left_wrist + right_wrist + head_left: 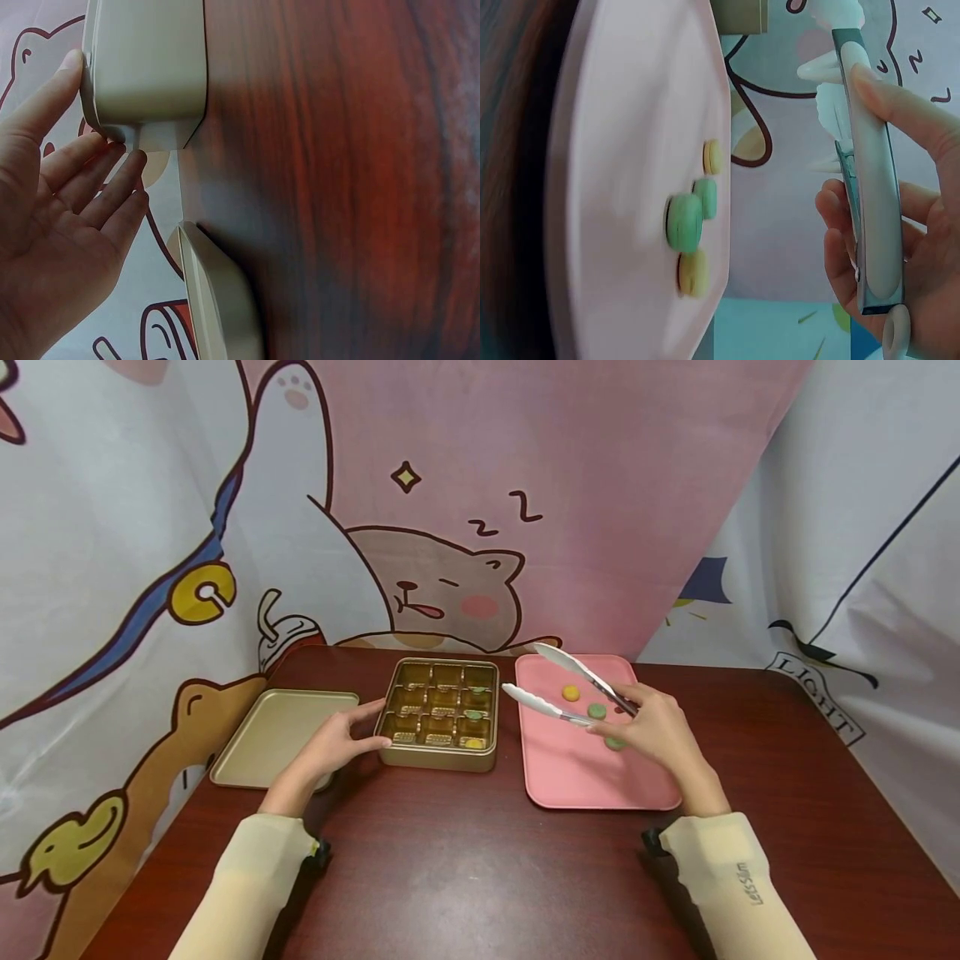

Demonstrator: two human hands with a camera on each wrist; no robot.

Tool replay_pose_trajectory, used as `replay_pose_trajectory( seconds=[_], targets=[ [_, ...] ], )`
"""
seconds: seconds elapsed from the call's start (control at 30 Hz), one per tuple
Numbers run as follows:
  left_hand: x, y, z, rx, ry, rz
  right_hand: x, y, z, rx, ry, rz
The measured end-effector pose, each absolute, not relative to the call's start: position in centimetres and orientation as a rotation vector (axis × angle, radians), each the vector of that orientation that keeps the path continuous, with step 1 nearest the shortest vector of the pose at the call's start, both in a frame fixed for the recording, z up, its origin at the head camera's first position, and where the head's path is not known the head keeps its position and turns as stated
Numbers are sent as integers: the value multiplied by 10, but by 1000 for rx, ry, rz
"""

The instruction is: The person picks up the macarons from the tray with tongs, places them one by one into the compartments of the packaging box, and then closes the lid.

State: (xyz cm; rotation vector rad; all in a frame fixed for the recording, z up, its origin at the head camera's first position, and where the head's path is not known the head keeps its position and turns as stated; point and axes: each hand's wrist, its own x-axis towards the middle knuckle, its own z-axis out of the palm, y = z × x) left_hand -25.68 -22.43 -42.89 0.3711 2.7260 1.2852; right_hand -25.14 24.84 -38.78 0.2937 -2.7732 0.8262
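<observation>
My left hand rests against the left side of a gold box, its thumb near the front corner and the fingers fairly straight. A divided insert makes compartments in the box; its right column holds green macarons and a yellow macaron. My right hand grips a pair of tongs with white tips. The tongs are spread, nothing between their tips, and point toward the box. Below them, a pink tray bears several macarons, including a yellow one and a larger-looking green one.
A gold lid lies left of the box, partly behind my left hand. The dark wooden table ends at a printed cartoon curtain along the back and both sides.
</observation>
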Motion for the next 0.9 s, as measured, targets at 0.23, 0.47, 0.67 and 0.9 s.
replay_pose_trajectory(
  seconds=[0.23, 0.47, 0.67, 0.9],
  targets=[
    [-256, -224, -427, 377, 2750, 1261, -243, 261, -388, 301, -2736, 847],
    [-256, -224, -427, 371, 2755, 1248, -234, 276, -388, 254, -2728, 926],
    [-256, -223, -428, 359, 2749, 1254, -227, 288, -389, 277, -2684, 933],
    [-255, -224, -427, 352, 2757, 1236, -218, 302, -390, 248, -2705, 900]
  ],
)
